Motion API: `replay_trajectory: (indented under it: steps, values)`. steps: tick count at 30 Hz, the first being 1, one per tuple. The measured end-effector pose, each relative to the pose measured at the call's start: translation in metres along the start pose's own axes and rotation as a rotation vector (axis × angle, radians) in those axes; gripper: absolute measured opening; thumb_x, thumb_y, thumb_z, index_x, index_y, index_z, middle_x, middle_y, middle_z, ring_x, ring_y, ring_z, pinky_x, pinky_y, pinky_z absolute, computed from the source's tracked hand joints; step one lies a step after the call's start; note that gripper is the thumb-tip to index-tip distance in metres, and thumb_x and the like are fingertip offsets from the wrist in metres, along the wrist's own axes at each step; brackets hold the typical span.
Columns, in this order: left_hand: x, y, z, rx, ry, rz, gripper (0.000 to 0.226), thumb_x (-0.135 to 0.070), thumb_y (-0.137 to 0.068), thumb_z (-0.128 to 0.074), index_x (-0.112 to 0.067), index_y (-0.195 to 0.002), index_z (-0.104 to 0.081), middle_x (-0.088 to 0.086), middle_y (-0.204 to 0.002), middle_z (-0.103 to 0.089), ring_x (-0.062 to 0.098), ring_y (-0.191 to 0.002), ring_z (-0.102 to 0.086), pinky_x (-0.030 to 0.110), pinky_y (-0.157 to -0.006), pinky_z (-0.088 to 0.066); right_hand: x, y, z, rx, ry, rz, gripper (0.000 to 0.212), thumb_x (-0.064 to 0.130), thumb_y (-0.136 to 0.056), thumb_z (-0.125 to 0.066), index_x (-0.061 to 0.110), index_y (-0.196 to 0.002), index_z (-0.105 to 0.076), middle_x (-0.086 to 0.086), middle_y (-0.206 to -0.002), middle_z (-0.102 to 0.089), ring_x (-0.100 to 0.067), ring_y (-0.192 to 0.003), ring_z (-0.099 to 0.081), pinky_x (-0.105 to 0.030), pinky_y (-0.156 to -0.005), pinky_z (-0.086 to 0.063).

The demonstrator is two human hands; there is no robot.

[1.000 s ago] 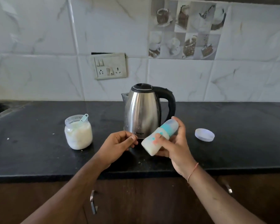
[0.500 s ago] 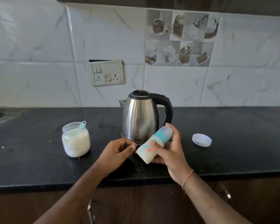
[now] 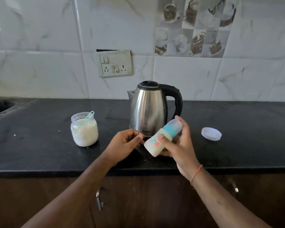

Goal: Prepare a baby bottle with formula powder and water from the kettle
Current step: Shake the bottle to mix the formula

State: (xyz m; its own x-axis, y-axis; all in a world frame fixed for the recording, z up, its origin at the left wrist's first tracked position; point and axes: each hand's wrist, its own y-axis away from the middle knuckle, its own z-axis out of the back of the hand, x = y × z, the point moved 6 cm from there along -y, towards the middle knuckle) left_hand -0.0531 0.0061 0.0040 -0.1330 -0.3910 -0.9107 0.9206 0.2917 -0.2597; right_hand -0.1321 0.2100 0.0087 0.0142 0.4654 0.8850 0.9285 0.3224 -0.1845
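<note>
My right hand [image 3: 178, 145] grips a capped baby bottle [image 3: 154, 143] holding milky liquid, tilted with its teal collar and clear cap up to the right. It hovers just in front of the steel kettle [image 3: 148, 107] with a black handle. My left hand [image 3: 127, 143] hangs beside the bottle's base with fingers curled together, holding nothing. An open glass jar [image 3: 84, 130] of white formula powder stands to the left with a teal scoop inside.
A pale round lid [image 3: 211, 134] lies on the black counter [image 3: 39, 153] to the right. A switch and socket plate [image 3: 115, 64] is on the tiled wall. A sink edge [image 3: 0, 106] shows far left. Cabinet handles [image 3: 99, 199] sit below the counter.
The bottle stays tilted in my right hand, shifting only slightly. My left hand keeps its place beside it. The camera view has bobbed a little.
</note>
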Motion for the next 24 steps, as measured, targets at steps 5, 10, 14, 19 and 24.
replay_trajectory:
  steps: [5, 10, 14, 19, 24]
  values:
    - [-0.001, 0.0, 0.0, 0.005, -0.01, -0.01, 0.016, -0.028, -0.107, -0.067, -0.019, -0.104, -0.08, -0.002, -0.095, -0.083, 0.012, -0.089, -0.076, 0.037, -0.095, -0.061, 0.005, -0.004, 0.012, -0.16, -0.168, 0.034, 0.077, 0.012, -0.096, -0.081, 0.038, -0.152, -0.035, -0.007, -0.14, -0.057, -0.032, -0.125, -0.071, -0.047, -0.075, -0.067]
    - [0.001, -0.002, 0.001, -0.008, 0.004, -0.02, 0.02, -0.025, -0.11, -0.062, -0.021, -0.103, -0.08, -0.001, -0.096, -0.083, 0.005, -0.083, -0.074, 0.022, -0.081, -0.054, 0.007, -0.003, 0.022, -0.24, -0.279, 0.053, 0.071, 0.013, -0.099, -0.078, 0.037, -0.151, -0.037, -0.006, -0.14, -0.058, -0.029, -0.121, -0.073, -0.046, -0.075, -0.067]
    - [0.004, -0.002, -0.002, -0.003, 0.011, 0.007, 0.023, -0.024, -0.112, -0.059, -0.019, -0.105, -0.08, -0.002, -0.095, -0.083, 0.005, -0.084, -0.074, 0.017, -0.076, -0.054, 0.002, -0.001, 0.003, -0.027, -0.056, -0.016, 0.071, 0.011, -0.096, -0.08, 0.039, -0.15, -0.042, -0.003, -0.135, -0.059, -0.026, -0.119, -0.072, -0.048, -0.074, -0.067]
    - [0.003, -0.004, -0.001, -0.014, 0.038, -0.017, 0.028, -0.027, -0.113, -0.055, -0.019, -0.105, -0.08, 0.001, -0.096, -0.083, 0.009, -0.084, -0.073, 0.019, -0.075, -0.054, 0.005, -0.009, 0.026, -0.284, -0.311, 0.047, 0.073, 0.015, -0.098, -0.08, 0.037, -0.151, -0.036, -0.007, -0.142, -0.058, -0.034, -0.125, -0.071, -0.049, -0.076, -0.067]
    - [0.002, -0.004, 0.0, -0.006, 0.025, -0.013, 0.027, -0.029, -0.113, -0.055, -0.02, -0.106, -0.08, -0.001, -0.097, -0.083, 0.007, -0.085, -0.074, 0.017, -0.075, -0.054, 0.004, -0.003, 0.015, -0.205, -0.182, 0.075, 0.069, 0.009, -0.096, -0.08, 0.037, -0.147, -0.043, -0.007, -0.139, -0.06, -0.032, -0.123, -0.072, -0.05, -0.075, -0.067]
